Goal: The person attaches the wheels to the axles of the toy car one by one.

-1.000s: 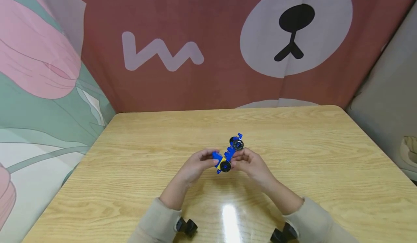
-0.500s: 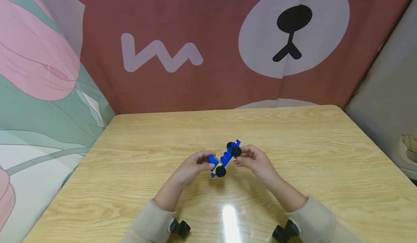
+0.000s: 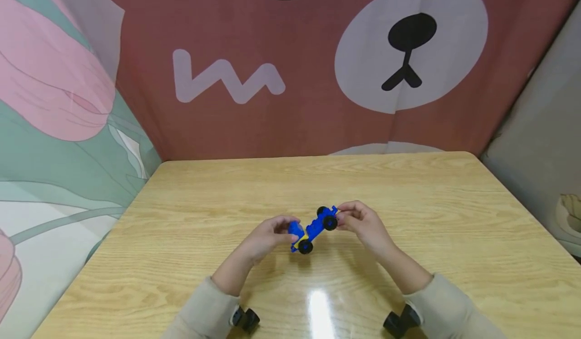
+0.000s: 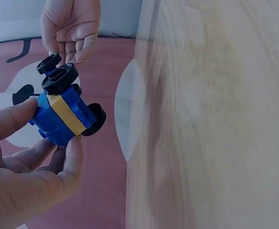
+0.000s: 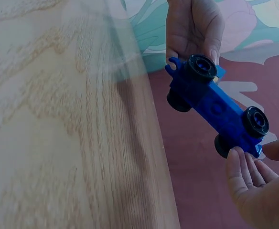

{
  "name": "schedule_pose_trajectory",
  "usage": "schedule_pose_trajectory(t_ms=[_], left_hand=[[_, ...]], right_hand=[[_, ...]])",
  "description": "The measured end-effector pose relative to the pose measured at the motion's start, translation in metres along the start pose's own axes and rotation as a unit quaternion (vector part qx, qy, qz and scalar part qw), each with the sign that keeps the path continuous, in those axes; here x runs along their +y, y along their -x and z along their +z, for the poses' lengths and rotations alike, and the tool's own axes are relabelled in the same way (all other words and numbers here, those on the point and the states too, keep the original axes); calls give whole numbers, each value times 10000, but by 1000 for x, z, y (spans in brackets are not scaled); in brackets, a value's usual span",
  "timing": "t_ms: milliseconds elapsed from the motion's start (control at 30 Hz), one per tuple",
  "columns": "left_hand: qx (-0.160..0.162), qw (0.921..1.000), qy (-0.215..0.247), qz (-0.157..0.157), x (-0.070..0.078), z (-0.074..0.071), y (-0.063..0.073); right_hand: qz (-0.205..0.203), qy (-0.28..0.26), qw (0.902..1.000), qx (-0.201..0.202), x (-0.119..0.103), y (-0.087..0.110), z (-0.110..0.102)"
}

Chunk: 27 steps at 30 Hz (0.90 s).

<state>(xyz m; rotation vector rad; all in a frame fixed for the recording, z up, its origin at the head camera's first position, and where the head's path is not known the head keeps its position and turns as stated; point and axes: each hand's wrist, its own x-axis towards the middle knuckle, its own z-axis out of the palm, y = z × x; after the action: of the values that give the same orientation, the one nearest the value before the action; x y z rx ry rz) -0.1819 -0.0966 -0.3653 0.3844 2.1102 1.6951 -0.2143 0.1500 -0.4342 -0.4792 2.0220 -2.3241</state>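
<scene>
A blue building-block toy car (image 3: 317, 228) with black wheels and a yellow layer is held above the table between both hands. My left hand (image 3: 268, 238) pinches the raised blue block at its near left end, thumb on one side and fingers on the other in the left wrist view. At the far right end, my right hand (image 3: 365, 223) pinches the small blue tip with thumb and fingertips. The right wrist view shows the car's plain blue underside (image 5: 216, 107) and a hook at the end by the left hand.
The wooden table (image 3: 204, 187) lies under both hands. A printed bear curtain (image 3: 308, 122) hangs behind its far edge, and a flower-patterned one (image 3: 54, 87) at the left. Black wrist devices (image 3: 245, 320) sit at both sleeves.
My right hand has slid along the car from its middle to the far end tip. The car has come lower and slightly nearer, tilting flatter, with the left hand still gripping its block.
</scene>
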Motion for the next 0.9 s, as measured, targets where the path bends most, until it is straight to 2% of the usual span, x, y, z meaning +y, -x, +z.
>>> schedule_pose_trajectory(t_ms=[167,267,567,767,900], left_hand=[[-106,9996,-270,-16,5,0,1],[-159,9991,-385,11,6,0,0],[-133,9968,-778,98,5,0,-4],[148,9943,-1049,133,5,0,-9],[227,9929,-1162,142,5,0,-13]], right_hand=[[190,250,9995,26,-49,13,18],[471,398,9981,24,-66,16,25],[712,830,9940,-75,-67,14,21],[848,1532,9842,-249,-66,14,17],[915,1824,9783,-368,-65,14,12]])
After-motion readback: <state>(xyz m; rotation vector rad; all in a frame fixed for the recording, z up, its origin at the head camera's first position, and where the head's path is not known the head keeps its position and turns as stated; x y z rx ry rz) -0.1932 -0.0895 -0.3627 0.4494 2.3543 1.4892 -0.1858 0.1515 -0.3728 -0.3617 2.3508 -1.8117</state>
